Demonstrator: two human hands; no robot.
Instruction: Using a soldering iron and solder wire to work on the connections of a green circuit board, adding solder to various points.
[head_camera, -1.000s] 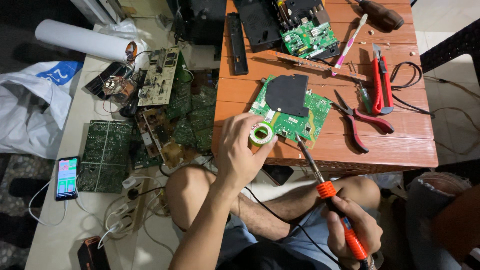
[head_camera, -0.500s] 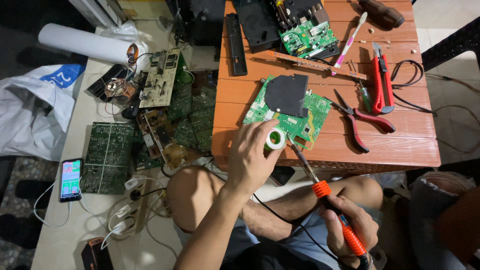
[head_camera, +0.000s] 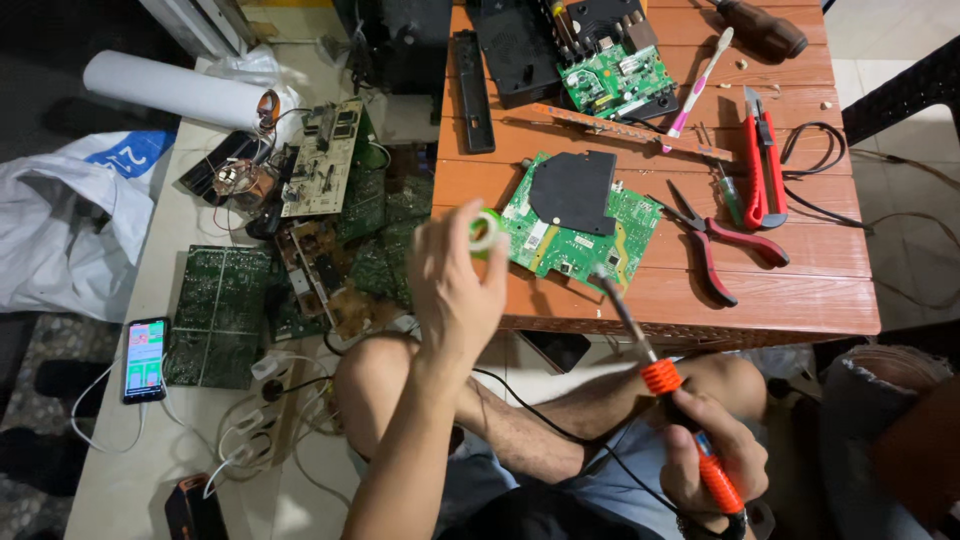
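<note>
My left hand (head_camera: 452, 283) is raised over the near left corner of the orange wooden table (head_camera: 800, 290), fingers pinched on a small round green-and-white spool (head_camera: 486, 231). My right hand (head_camera: 712, 452) grips the orange handle of a soldering iron (head_camera: 650, 360). Its metal tip rests at the near edge of a green circuit board (head_camera: 580, 235) that lies on the table with a black square pad on top.
Red-handled pliers (head_camera: 722, 243), a red utility knife (head_camera: 760, 170), a toothbrush (head_camera: 700, 80), a second board and a screwdriver (head_camera: 760, 28) lie on the table. Several circuit boards (head_camera: 215, 315), cables, a lit phone (head_camera: 144, 358) and a white roll (head_camera: 175, 90) cover the floor at left.
My left hand has lifted the spool up and to the left, off the board's corner. The soldering iron has stayed near the board's edge.
</note>
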